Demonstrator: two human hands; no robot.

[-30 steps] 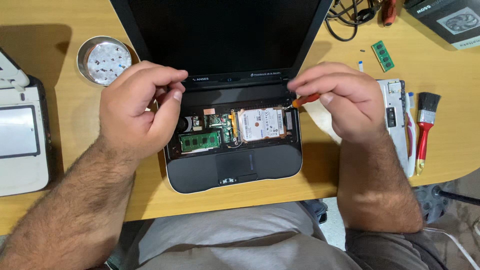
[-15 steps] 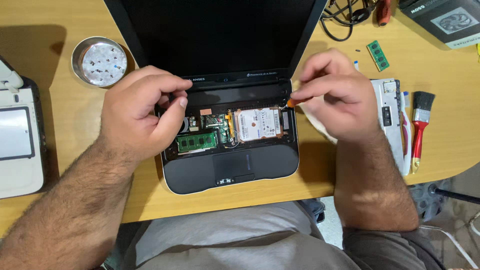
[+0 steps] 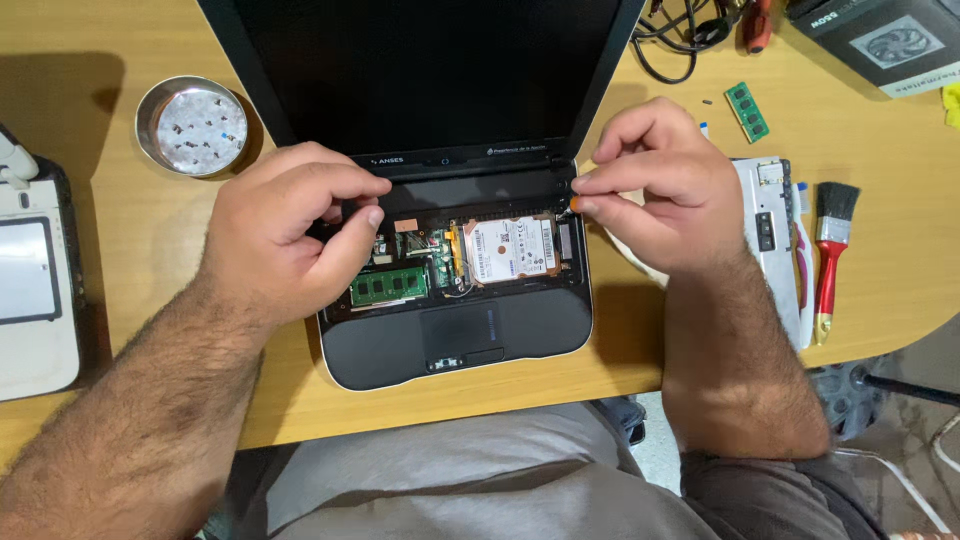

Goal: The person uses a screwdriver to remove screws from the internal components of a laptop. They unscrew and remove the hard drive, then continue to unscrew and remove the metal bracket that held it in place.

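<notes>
Here the small black laptop [image 3: 455,330] with its keyboard removed lies square before the person, its long axis running left to right, its open bay showing a green memory stick [image 3: 388,287] and a silver hard drive [image 3: 508,249] side by side. The left hand [image 3: 290,235] rests over the bay's left end, fingers curled, thumb pressed down by the circuit board; whether it grips anything cannot be told. The right hand [image 3: 655,185] hovers at the bay's right corner by the hinge, thumb and forefinger pinched on a small orange-tipped tool [image 3: 580,205], so this hand is nearer the drive. Farther off on the wooden table [image 3: 120,250] sit a round metal dish [image 3: 192,127] of screws, a red-handled brush [image 3: 828,255] and a loose green memory module [image 3: 747,111].
</notes>
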